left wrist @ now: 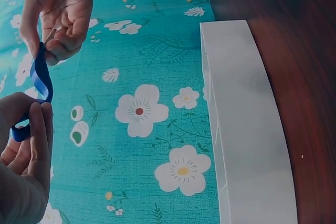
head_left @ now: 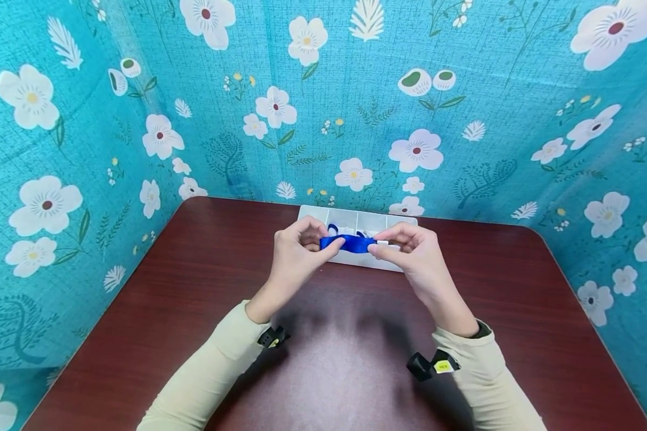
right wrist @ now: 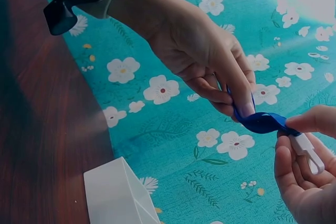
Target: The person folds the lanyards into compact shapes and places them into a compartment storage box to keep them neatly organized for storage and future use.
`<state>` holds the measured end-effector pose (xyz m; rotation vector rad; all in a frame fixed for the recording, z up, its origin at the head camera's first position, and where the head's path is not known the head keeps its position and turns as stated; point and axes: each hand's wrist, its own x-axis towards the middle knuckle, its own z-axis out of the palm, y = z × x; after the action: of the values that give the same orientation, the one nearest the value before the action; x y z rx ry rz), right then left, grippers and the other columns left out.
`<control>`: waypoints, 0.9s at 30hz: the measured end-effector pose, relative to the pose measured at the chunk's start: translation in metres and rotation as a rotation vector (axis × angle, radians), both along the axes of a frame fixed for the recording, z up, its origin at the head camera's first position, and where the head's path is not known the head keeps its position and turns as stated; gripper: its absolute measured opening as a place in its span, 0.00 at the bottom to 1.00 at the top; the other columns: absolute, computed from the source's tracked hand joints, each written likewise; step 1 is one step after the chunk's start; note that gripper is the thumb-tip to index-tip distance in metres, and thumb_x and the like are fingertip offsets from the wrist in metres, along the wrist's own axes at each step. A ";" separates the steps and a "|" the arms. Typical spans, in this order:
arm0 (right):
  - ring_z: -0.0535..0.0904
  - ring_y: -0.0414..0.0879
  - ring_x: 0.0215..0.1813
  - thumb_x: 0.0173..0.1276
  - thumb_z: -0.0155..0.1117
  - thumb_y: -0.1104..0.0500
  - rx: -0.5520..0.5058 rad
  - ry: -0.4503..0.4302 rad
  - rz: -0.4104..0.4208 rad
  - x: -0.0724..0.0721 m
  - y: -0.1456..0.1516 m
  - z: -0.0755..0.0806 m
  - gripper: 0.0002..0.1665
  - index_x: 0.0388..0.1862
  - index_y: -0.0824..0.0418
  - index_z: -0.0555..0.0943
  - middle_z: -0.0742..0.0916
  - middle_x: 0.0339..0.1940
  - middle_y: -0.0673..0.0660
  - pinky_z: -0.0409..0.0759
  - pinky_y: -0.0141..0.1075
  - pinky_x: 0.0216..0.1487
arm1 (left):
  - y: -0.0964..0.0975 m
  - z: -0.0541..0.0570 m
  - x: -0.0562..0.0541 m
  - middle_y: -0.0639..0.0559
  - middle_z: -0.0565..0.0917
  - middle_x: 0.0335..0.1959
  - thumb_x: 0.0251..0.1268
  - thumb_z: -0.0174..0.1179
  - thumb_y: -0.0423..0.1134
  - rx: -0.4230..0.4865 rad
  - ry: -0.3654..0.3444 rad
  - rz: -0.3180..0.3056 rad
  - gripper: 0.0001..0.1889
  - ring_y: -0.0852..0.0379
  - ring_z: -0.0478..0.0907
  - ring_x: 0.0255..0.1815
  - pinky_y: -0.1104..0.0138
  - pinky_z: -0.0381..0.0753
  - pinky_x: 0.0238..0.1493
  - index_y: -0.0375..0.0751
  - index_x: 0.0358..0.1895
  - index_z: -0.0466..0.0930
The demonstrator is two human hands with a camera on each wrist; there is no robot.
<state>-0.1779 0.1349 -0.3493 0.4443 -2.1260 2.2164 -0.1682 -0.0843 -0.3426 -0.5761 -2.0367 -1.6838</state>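
A blue ribbon lanyard (head_left: 357, 244) is stretched between both hands, in the air over a white compartment box. My left hand (head_left: 300, 246) pinches it between thumb and fingers, and a loop of the blue band (left wrist: 21, 130) shows at those fingers in the left wrist view. The other end is pinched by my right hand (head_left: 412, 246), next to a white plastic clip (right wrist: 307, 153) fixed to the band. Between the hands the band twists, as the right wrist view shows.
The white box (head_left: 369, 261) stands at the back of the dark red-brown table (head_left: 221, 257); its contents are mostly hidden behind the hands and band. Flowered turquoise cloth (head_left: 323, 90) hangs behind and beside the table. A black wrist camera (head_left: 420, 365) sits on the right sleeve.
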 end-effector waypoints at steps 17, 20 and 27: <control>0.85 0.42 0.39 0.59 0.74 0.70 0.093 0.157 -0.132 0.010 -0.022 0.005 0.12 0.41 0.73 0.85 0.90 0.36 0.57 0.77 0.29 0.28 | 0.002 -0.026 -0.017 0.48 0.88 0.29 0.54 0.75 0.31 -0.065 0.139 0.058 0.10 0.58 0.86 0.29 0.66 0.86 0.33 0.36 0.35 0.83; 0.85 0.42 0.40 0.60 0.75 0.69 0.107 0.172 -0.143 0.011 -0.024 0.005 0.12 0.41 0.73 0.85 0.90 0.36 0.60 0.75 0.29 0.28 | 0.003 -0.026 -0.017 0.50 0.88 0.30 0.56 0.75 0.33 -0.057 0.150 0.047 0.09 0.59 0.86 0.30 0.67 0.86 0.34 0.37 0.35 0.83; 0.85 0.42 0.40 0.59 0.76 0.68 0.108 0.206 -0.161 0.012 -0.026 0.005 0.10 0.39 0.68 0.86 0.90 0.36 0.59 0.71 0.29 0.26 | 0.007 -0.027 -0.018 0.48 0.88 0.32 0.58 0.73 0.33 -0.020 0.201 -0.025 0.08 0.57 0.86 0.31 0.67 0.86 0.36 0.36 0.38 0.85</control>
<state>-0.1658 0.1089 -0.3444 0.4663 -2.0996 1.8900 -0.1867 -0.0773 -0.3697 -0.7490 -1.9123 -1.5524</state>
